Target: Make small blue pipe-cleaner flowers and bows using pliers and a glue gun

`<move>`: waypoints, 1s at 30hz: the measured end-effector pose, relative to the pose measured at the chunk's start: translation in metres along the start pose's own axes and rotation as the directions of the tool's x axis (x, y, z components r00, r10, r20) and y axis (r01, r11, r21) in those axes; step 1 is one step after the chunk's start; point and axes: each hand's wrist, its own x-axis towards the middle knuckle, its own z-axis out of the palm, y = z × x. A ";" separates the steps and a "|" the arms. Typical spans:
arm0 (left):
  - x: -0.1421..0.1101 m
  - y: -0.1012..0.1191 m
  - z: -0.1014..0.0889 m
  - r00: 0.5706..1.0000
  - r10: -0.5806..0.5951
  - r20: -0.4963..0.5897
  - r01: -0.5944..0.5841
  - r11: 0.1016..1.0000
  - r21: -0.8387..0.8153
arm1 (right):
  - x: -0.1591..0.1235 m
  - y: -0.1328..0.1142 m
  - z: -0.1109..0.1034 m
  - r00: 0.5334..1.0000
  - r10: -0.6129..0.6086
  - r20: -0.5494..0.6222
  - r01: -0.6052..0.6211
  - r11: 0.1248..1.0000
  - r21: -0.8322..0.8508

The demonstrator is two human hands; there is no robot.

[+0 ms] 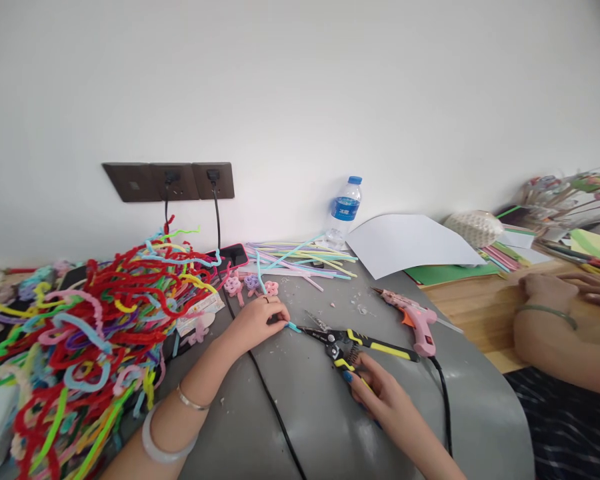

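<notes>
My left hand (261, 321) pinches a light blue pipe cleaner (294, 327), part of which sticks up behind the fingers. In my right hand (380, 390) are pliers (337, 345) with black and yellow handles. Their lower handle lies in my fingers, and the upper handle stands apart from it. The pliers' tip meets the blue end just right of my left fingertips; whether the jaws grip it I cannot tell. Beyond my left hand lie small pink and purple pipe-cleaner flowers (251, 285).
A tangled heap of coloured pipe cleaners (130, 300) covers the left. Straight pipe cleaners (300, 257), a water bottle (345, 210) and white paper (413, 240) lie or stand behind. A pink glue gun (420, 323) rests right; a black cord (270, 397) crosses the table. Another person's arm (555, 340) is far right.
</notes>
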 end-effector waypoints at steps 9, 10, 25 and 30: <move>0.000 -0.001 0.000 1.000 -0.001 0.001 0.001 1.000 -0.005 | 0.001 0.001 0.000 1.000 0.004 0.001 -0.004 1.000 0.002; 0.000 -0.001 0.001 1.000 0.001 0.002 -0.001 1.000 -0.004 | 0.001 0.001 0.000 1.000 0.009 0.000 -0.009 1.000 0.002; 0.000 0.002 -0.002 1.000 -0.004 0.014 0.004 1.000 0.001 | 0.000 -0.007 0.000 0.999 0.029 -0.015 -0.029 1.000 0.001; 0.000 0.002 -0.001 1.000 -0.006 0.010 0.005 1.000 0.006 | 0.000 -0.005 0.000 1.000 0.028 -0.013 -0.028 1.000 0.000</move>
